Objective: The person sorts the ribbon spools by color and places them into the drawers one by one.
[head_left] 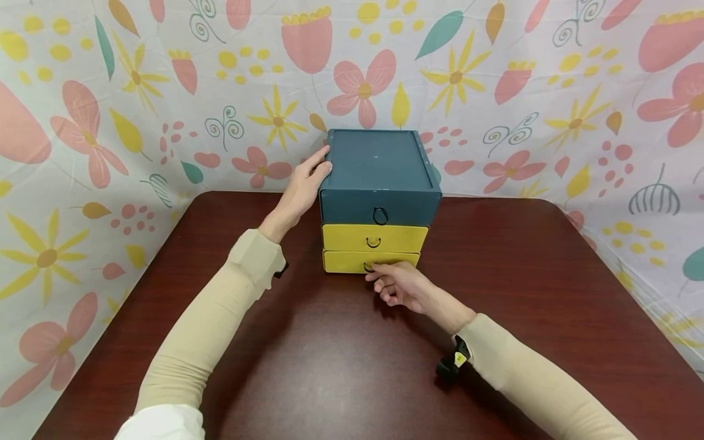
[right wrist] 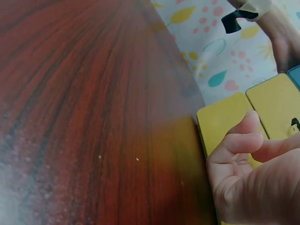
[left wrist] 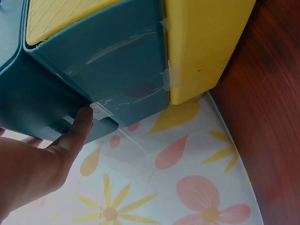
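A small drawer chest [head_left: 379,160] with a dark blue top stands at the back of the table. Its blue top drawer [head_left: 349,208], yellow middle drawer [head_left: 343,237] and yellow bottom drawer [head_left: 342,261] each carry a small dark ring pull. My left hand [head_left: 299,188] rests against the chest's upper left side, its fingers extended. In the left wrist view, the thumb lies against the blue side panel [left wrist: 126,70]. Down at the bottom drawer, my right hand [head_left: 404,286] pinches the ring pull [head_left: 367,267] with curled fingers. The right wrist view hides that pull behind the hand.
A dark red-brown wooden table [head_left: 330,366] extends in front and to both sides of the chest. Behind it hangs a white cloth [head_left: 467,140] with printed flowers and leaves. Clear tape [left wrist: 166,77] crosses the chest's side seam.
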`<state>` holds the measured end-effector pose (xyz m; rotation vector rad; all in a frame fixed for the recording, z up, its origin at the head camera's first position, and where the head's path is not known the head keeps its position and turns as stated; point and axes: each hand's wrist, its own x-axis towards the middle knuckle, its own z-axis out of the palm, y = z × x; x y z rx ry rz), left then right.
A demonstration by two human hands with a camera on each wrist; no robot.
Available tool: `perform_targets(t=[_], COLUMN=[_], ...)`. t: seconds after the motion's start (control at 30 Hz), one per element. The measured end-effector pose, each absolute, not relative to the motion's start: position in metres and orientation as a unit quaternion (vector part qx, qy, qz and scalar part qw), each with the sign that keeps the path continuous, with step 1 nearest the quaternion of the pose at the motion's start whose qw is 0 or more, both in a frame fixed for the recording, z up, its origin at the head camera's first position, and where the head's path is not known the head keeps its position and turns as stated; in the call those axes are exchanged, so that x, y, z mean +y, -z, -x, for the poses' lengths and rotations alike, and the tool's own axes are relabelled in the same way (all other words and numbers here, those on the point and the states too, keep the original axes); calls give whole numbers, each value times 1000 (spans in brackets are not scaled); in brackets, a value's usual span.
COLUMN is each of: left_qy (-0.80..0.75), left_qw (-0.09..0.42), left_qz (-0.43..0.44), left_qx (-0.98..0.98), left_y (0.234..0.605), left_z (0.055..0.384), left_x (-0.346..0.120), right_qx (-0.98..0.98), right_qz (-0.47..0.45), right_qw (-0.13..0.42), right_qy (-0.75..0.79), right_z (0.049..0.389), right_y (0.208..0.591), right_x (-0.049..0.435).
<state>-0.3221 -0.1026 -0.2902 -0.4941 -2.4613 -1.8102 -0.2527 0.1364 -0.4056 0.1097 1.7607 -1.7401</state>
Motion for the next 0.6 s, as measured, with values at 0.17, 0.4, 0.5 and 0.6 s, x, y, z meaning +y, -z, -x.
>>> perform_targets(t=[0.17, 0.4, 0.5, 0.6], left_qy=[584, 566, 537, 492], left_qw=[20, 12, 21, 45], left_qz=[153, 156, 164, 179], left_qx=[-797, -810, -827, -851], left_y=[289, 286, 282, 275], left_z=[322, 320, 317, 312], left_x=[-102, -103, -105, -107], right_qx=[675, 673, 671, 675], right_qz=[-49, -6, 44, 102], right_qw=[309, 304, 300, 278], right_qy=[669, 674, 676, 676], right_z=[247, 233, 227, 222], right_y=[399, 377, 359, 335], right_x=[141, 152, 160, 169])
